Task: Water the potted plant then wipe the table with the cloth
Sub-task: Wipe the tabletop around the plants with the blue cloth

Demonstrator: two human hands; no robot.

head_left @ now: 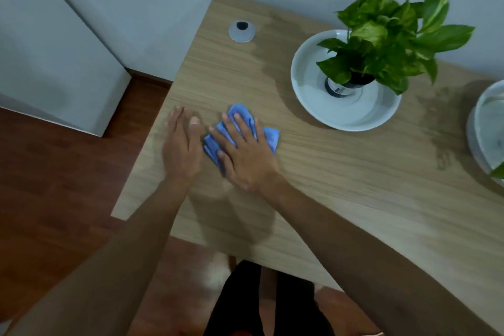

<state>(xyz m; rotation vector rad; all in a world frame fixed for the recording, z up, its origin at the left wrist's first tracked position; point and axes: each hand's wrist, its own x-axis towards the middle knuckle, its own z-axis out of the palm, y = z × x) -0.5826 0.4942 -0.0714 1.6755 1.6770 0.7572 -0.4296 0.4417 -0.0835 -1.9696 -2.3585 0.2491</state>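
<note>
We press our right hand [245, 155] flat on the blue cloth [268, 136], fingers spread and straight, pinning it to the table [354, 185] near the left edge. Our left hand [181, 150] lies just beside it, fingers straight, gripping nothing. Well apart, toward the wall, the potted plant [381, 35] stands in a wide white dish [313, 95]; a second white bowl [485, 131] shows at the right margin (cut off by the frame). A small round grey disc [242, 31] sits near the far corner. Damp, darker patches mark the pale wood; reddish-brown floor [54, 185] lies below, grey walls behind.
</note>
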